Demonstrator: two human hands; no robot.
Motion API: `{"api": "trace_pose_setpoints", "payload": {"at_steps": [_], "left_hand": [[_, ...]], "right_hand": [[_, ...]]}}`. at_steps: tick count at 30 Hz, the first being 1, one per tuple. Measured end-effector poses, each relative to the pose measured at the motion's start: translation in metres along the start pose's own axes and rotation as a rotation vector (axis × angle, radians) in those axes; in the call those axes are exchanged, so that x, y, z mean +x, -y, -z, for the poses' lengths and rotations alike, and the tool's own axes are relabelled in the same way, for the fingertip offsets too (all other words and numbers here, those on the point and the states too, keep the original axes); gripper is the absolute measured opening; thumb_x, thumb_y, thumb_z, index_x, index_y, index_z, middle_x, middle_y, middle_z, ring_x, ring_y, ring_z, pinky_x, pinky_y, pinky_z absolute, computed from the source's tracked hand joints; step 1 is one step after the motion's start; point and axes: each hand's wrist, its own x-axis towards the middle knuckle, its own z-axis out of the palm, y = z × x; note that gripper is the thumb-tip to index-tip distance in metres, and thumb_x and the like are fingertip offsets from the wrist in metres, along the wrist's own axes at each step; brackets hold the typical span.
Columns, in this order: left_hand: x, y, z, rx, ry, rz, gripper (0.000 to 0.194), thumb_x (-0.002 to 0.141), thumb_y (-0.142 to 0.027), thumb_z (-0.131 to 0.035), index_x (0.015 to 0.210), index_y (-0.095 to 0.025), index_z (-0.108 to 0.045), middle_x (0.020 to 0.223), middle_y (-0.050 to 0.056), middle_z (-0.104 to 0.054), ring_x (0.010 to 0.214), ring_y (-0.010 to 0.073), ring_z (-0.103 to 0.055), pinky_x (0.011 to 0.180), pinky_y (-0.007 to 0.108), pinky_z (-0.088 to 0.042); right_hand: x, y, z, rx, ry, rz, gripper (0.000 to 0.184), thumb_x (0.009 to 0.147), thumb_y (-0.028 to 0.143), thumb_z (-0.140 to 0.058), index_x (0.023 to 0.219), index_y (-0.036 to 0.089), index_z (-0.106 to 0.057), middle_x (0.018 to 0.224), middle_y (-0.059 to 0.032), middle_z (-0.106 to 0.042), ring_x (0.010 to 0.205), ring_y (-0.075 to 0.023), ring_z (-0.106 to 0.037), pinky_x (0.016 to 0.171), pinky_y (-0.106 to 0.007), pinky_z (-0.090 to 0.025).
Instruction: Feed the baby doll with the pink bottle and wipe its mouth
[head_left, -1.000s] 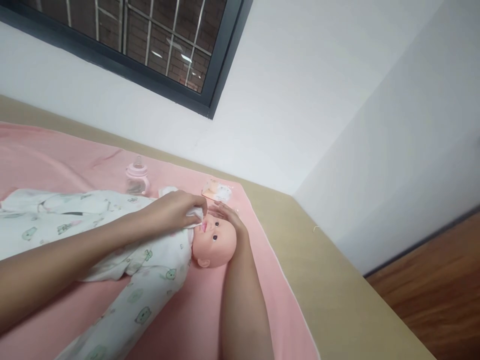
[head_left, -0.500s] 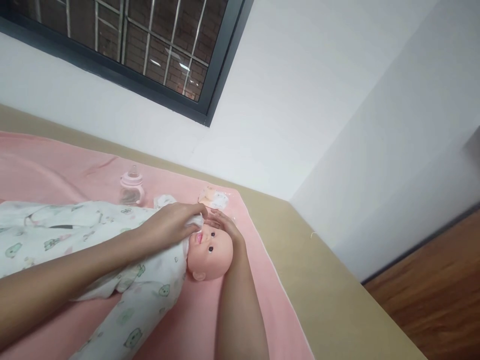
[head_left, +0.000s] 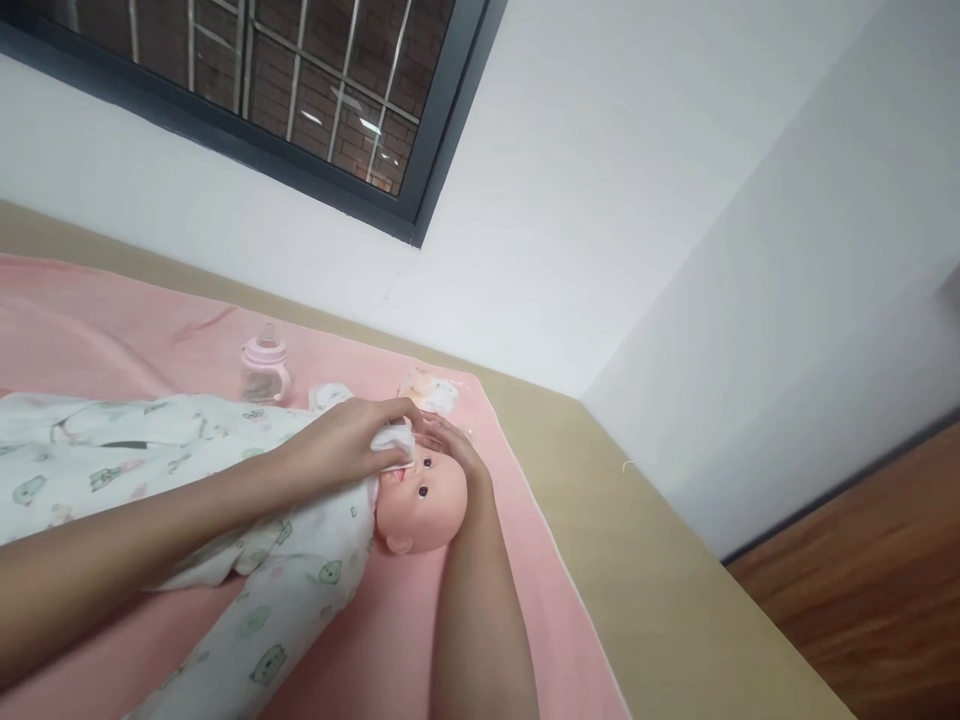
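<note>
I have left fingers (head_left: 403,407) pinched on white wipe (head_left: 396,440), mouth of doll (head_left: 429,508) just beside them; right fingers (head_left: 444,430) loosely curved, beside far cheek.

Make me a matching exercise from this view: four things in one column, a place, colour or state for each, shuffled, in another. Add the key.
1. left hand
2. right hand
3. bottle
4. window frame

A. upright on the pink cloth
B. dark grey
C. holding a white wipe near the doll's mouth
D. curved around the doll's head

Pairs: 1-C, 2-D, 3-A, 4-B
</note>
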Motion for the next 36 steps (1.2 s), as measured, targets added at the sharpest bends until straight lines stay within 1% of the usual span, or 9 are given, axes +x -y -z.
{"api": "trace_pose_setpoints", "payload": {"at_steps": [3, 7, 12, 15, 20, 25, 28, 32, 36], "left_hand": [[0.0, 0.0, -0.001, -0.02, 0.036, -0.031, 0.025, 0.072, -0.024, -0.051, 0.097, -0.025, -0.059, 0.09, -0.004, -0.067, 0.082, 0.018, -0.061, 0.07, 0.024, -0.041], [-0.001, 0.001, -0.004, 0.013, 0.054, -0.025, 0.026, 0.073, -0.025, -0.05, 0.098, -0.025, -0.059, 0.093, -0.003, -0.068, 0.085, 0.0193, -0.061, 0.071, 0.025, -0.041], [0.0, 0.002, -0.004, 0.026, 0.006, -0.014, 0.023, 0.075, -0.027, -0.049, 0.097, -0.025, -0.059, 0.088, -0.003, -0.067, 0.081, 0.0195, -0.061, 0.068, 0.026, -0.04], [0.0, 0.0, -0.003, 0.037, 0.004, 0.012, 0.022, 0.076, -0.027, -0.048, 0.095, -0.024, -0.059, 0.085, -0.002, -0.067, 0.079, 0.0201, -0.061, 0.067, 0.026, -0.04], [-0.001, 0.0, -0.005, 0.052, -0.02, 0.031, 0.024, 0.077, -0.027, -0.048, 0.098, -0.024, -0.058, 0.088, 0.0, -0.067, 0.082, 0.0218, -0.061, 0.069, 0.028, -0.04], [0.001, 0.008, -0.003, 0.068, -0.037, 0.051, 0.027, 0.082, -0.031, -0.045, 0.105, -0.023, -0.056, 0.087, 0.001, -0.066, 0.083, 0.0234, -0.06, 0.069, 0.029, -0.04], [0.003, 0.01, 0.005, 0.037, 0.021, 0.029, 0.028, 0.08, -0.033, -0.047, 0.105, -0.023, -0.056, 0.088, 0.001, -0.066, 0.083, 0.0226, -0.059, 0.069, 0.028, -0.04], [0.003, 0.004, 0.018, 0.027, 0.141, -0.001, 0.018, 0.075, -0.031, -0.052, 0.086, -0.022, -0.061, 0.083, -0.001, -0.065, 0.077, 0.0192, -0.058, 0.065, 0.025, -0.038], [0.001, -0.001, 0.021, 0.032, 0.202, 0.015, 0.014, 0.072, -0.03, -0.054, 0.079, -0.021, -0.062, 0.077, -0.002, -0.064, 0.072, 0.0175, -0.057, 0.061, 0.024, -0.036]], "right_hand": [[-0.001, 0.003, -0.002, 0.006, 0.042, 0.014, 0.037, 0.072, 0.034, -0.065, 0.107, 0.021, -0.059, 0.107, -0.0064, -0.068, 0.109, -0.0223, -0.06, 0.099, -0.041, -0.043], [-0.002, 0.003, -0.003, 0.027, 0.066, 0.013, 0.037, 0.073, 0.035, -0.064, 0.108, 0.021, -0.059, 0.113, -0.0061, -0.066, 0.11, -0.0225, -0.06, 0.1, -0.041, -0.043], [-0.006, 0.004, -0.005, 0.04, 0.027, -0.006, 0.038, 0.074, 0.034, -0.064, 0.11, 0.021, -0.058, 0.112, -0.0056, -0.066, 0.11, -0.0213, -0.06, 0.1, -0.039, -0.043], [-0.011, 0.007, -0.008, 0.031, 0.016, 0.0, 0.037, 0.074, 0.032, -0.065, 0.108, 0.021, -0.059, 0.11, -0.0054, -0.067, 0.11, -0.0213, -0.059, 0.099, -0.039, -0.044], [-0.017, 0.009, -0.012, 0.014, -0.05, 0.018, 0.033, 0.075, 0.031, -0.064, 0.107, 0.023, -0.06, 0.108, -0.0046, -0.067, 0.11, -0.0209, -0.059, 0.099, -0.037, -0.045], [-0.014, 0.009, -0.011, 0.033, -0.015, -0.024, 0.036, 0.075, 0.033, -0.063, 0.109, 0.021, -0.059, 0.109, -0.0062, -0.067, 0.107, -0.0225, -0.062, 0.098, -0.04, -0.045], [-0.012, 0.008, -0.008, 0.022, -0.007, -0.008, 0.036, 0.074, 0.032, -0.064, 0.108, 0.02, -0.059, 0.109, -0.0065, -0.068, 0.106, -0.0216, -0.062, 0.098, -0.038, -0.045], [-0.01, 0.006, -0.008, 0.049, -0.027, -0.024, 0.037, 0.073, 0.031, -0.066, 0.108, 0.021, -0.058, 0.107, -0.0055, -0.068, 0.104, -0.0212, -0.063, 0.098, -0.038, -0.045], [-0.012, 0.008, -0.011, 0.049, -0.064, -0.034, 0.038, 0.072, 0.031, -0.067, 0.108, 0.022, -0.059, 0.107, -0.0056, -0.068, 0.106, -0.0221, -0.063, 0.098, -0.04, -0.045]]}}
